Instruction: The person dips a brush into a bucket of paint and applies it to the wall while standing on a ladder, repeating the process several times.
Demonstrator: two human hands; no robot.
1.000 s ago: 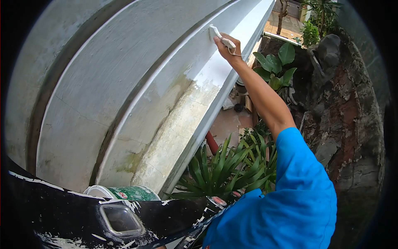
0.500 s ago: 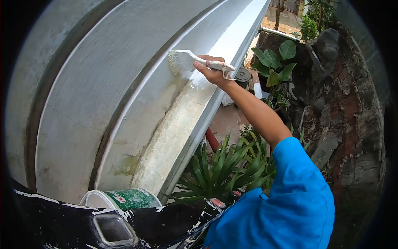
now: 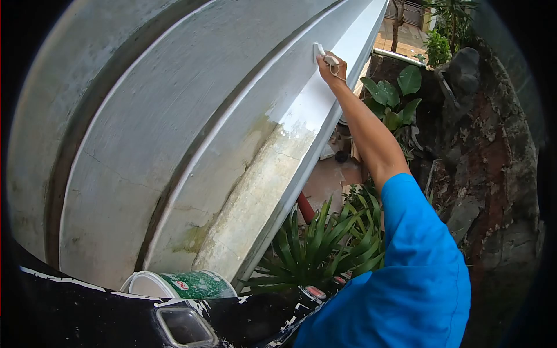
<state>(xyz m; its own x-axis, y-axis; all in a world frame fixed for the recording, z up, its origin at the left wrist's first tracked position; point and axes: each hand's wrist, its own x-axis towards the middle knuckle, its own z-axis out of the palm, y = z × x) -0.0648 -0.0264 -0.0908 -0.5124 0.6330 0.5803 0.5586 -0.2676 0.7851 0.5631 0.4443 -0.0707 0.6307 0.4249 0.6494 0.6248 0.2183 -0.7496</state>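
Observation:
My right hand [image 3: 335, 68] is closed around the handle of a paintbrush [image 3: 318, 51], its arm stretched far out along the ledge. The brush head is against the wall face [image 3: 301, 64] just above the ledge; its bristles are mostly hidden from this angle. A string loop hangs from the handle end. The far part of the ledge [image 3: 348, 43] is bright white, while the near part [image 3: 255, 191] is bare, stained and cracked, with a ragged white edge between. My left hand is out of the picture.
A green and white paint bucket [image 3: 197, 284] is partly seen at the bottom, behind a black, paint-flecked surface [image 3: 104, 316]. Spiky plants [image 3: 313, 238] grow below the ledge's right edge. A rough rock wall [image 3: 487, 174] rises at the right, near broad-leaved plants [image 3: 389, 93].
My right hand has moved up and away along the ledge with the paintbrush. The brush has turned from lying broadside to nearly edge-on. The view has shifted slightly.

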